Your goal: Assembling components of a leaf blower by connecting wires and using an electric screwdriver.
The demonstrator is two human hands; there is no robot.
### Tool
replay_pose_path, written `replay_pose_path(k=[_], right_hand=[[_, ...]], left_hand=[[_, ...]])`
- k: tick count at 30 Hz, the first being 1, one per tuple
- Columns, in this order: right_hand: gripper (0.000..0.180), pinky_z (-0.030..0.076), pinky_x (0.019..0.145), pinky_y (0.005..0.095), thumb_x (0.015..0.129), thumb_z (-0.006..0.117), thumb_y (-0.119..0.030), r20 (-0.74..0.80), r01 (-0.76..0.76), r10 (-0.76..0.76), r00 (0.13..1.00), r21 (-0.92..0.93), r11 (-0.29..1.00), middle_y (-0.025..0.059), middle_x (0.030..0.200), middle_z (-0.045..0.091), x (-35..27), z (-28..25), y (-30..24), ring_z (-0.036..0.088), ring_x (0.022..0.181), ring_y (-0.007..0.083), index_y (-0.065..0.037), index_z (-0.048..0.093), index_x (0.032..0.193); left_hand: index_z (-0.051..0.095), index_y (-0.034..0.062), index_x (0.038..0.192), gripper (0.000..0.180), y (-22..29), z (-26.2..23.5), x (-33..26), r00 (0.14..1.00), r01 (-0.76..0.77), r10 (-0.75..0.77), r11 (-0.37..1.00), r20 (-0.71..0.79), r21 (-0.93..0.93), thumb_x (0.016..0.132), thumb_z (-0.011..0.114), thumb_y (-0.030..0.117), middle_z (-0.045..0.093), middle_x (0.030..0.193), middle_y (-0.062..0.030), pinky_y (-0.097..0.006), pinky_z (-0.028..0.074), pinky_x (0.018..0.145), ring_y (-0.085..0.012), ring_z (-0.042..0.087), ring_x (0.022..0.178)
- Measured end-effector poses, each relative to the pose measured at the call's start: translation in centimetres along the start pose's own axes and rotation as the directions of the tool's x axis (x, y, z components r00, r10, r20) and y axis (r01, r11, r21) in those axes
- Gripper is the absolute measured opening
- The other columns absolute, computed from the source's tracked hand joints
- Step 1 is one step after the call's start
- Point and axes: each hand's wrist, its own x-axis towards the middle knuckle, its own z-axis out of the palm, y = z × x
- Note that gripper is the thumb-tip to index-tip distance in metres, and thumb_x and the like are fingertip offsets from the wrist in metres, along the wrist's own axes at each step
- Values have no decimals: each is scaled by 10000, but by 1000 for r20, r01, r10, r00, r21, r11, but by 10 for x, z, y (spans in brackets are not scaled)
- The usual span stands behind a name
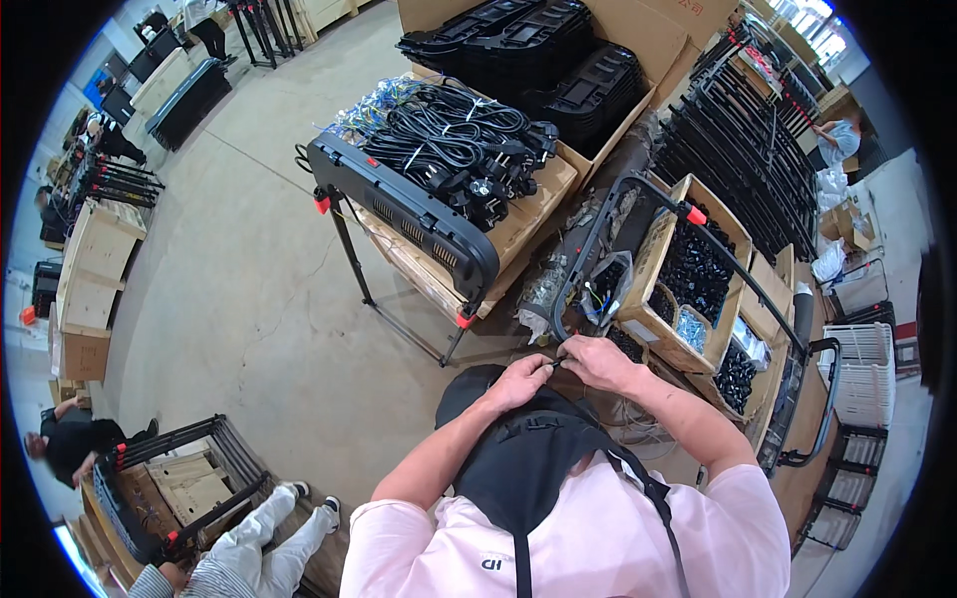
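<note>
In front of my apron, my left hand (520, 382) and my right hand (601, 364) meet with fingers pinched together. A small dark piece (556, 363) shows between the fingertips, too small to name. Just beyond my right hand is the lower bend of a black tube frame (588, 244) with a red fitting; whether my fingers touch it I cannot tell. Right of the frame, a wooden box (648, 299) holds many small black parts (696, 261) and a clear bag of silvery pieces (690, 329).
Ahead, bundled black power cables (449, 130) lie on cartons behind a long black panel (399, 219) on legs. A large carton (688, 65) holds black plastic covers (588, 90). Black tube frames (738, 149) stack at right. Co-workers stand at left and far right.
</note>
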Motion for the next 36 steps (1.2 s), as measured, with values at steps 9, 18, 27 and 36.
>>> replay_pose_path(k=[9, 18, 27, 36], right_hand=[[143, 558, 821, 462, 872, 722, -75, -196, 240, -241, 950, -27, 970, 140, 960, 650, 1, 3, -5, 676, 939, 365, -17, 660, 986], [154, 542, 869, 458, 875, 718, -107, -116, 201, -207, 971, -59, 978, 164, 1001, 612, 5, 9, -3, 643, 996, 370, -11, 631, 958], [125, 545, 890, 480, 949, 625, -120, -112, 60, -65, 992, -45, 997, 191, 1035, 611, -1, 27, -3, 646, 1028, 397, 0, 606, 975], [433, 563, 821, 491, 909, 740, -281, -86, -419, 491, 867, 409, 811, 210, 1050, 699, -57, 75, -30, 704, 948, 374, -25, 620, 1238]], left_hand=[[654, 20, 1102, 195, 19, -3, -4, 998, 70, -70, 996, 9, -54, 1010, 560, 164, 597, 894, 13, -288, 463, 769, -104, 531, 846], [667, 0, 1115, 268, 18, -4, -5, 989, 149, -149, 988, 9, -48, 1019, 569, 230, 701, 972, -90, -352, 506, 881, -179, 629, 944], [728, 18, 1064, 243, 26, 3, -5, 981, 180, -181, 983, -74, -18, 1000, 606, 217, 681, 893, 8, -284, 476, 757, -93, 575, 834], [748, 17, 1106, 237, 4, -4, -7, 948, 305, -317, 935, -42, -179, 1021, 614, 193, 667, 854, 20, -235, 467, 703, -75, 580, 783]])
